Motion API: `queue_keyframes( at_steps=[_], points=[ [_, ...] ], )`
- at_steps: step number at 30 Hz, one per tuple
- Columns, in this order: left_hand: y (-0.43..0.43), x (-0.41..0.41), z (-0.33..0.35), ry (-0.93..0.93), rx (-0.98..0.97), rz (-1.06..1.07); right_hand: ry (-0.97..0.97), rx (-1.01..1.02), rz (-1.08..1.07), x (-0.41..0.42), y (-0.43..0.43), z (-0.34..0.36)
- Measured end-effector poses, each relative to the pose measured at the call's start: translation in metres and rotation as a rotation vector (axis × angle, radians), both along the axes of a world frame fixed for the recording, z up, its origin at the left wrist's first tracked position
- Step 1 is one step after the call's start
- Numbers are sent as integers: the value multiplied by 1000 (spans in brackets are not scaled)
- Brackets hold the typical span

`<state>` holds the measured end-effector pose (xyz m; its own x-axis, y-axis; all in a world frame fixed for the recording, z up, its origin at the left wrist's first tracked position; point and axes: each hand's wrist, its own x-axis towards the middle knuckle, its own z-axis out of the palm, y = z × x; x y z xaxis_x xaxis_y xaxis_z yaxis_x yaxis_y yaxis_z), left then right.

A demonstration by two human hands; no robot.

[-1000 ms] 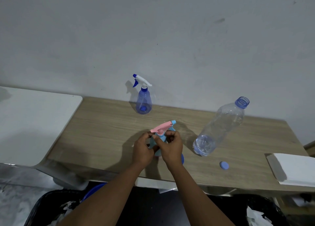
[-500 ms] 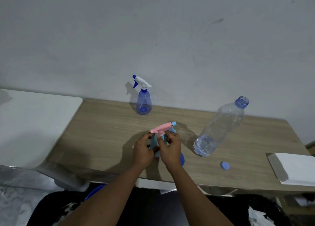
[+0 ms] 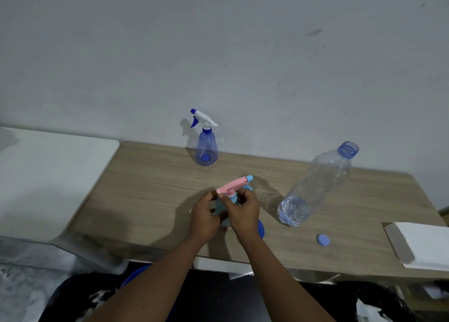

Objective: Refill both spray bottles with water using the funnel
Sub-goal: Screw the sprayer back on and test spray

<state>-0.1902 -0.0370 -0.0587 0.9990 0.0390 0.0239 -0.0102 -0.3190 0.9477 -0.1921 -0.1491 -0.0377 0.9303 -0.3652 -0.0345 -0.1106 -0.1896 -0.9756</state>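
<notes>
The left hand [image 3: 204, 216] wraps the body of the pink-headed spray bottle [image 3: 234, 187], steadying it upright on the wooden table [image 3: 150, 180]. The right hand [image 3: 243, 212] pinches its collar, probably to twist the head. Behind this bottle stands the blue spray bottle [image 3: 206, 149]. To its right are the uncapped water bottle [image 3: 315, 188], its cap [image 3: 323, 239] and, just beside its base, probably the funnel [image 3: 261, 228].

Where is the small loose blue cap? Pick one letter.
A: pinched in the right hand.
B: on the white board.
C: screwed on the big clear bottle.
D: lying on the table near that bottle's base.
D: the cap lies on the table by the big clear bottle, whose neck is open; the left hand and right hand hold the pink-topped spray bottle.
</notes>
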Motion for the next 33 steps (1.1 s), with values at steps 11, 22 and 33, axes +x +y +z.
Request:
queue_keyframes(
  at_steps=[11,22,33],
  points=[
    [1,3,-3,-7,39,-9,-29,-85,36,0,0,-5],
    [0,8,-10,-38,31,-8,-34,-111,-62,3,6,-1],
    [11,7,-14,50,-17,-14,-74,26,43,-9,-8,6]
  ],
)
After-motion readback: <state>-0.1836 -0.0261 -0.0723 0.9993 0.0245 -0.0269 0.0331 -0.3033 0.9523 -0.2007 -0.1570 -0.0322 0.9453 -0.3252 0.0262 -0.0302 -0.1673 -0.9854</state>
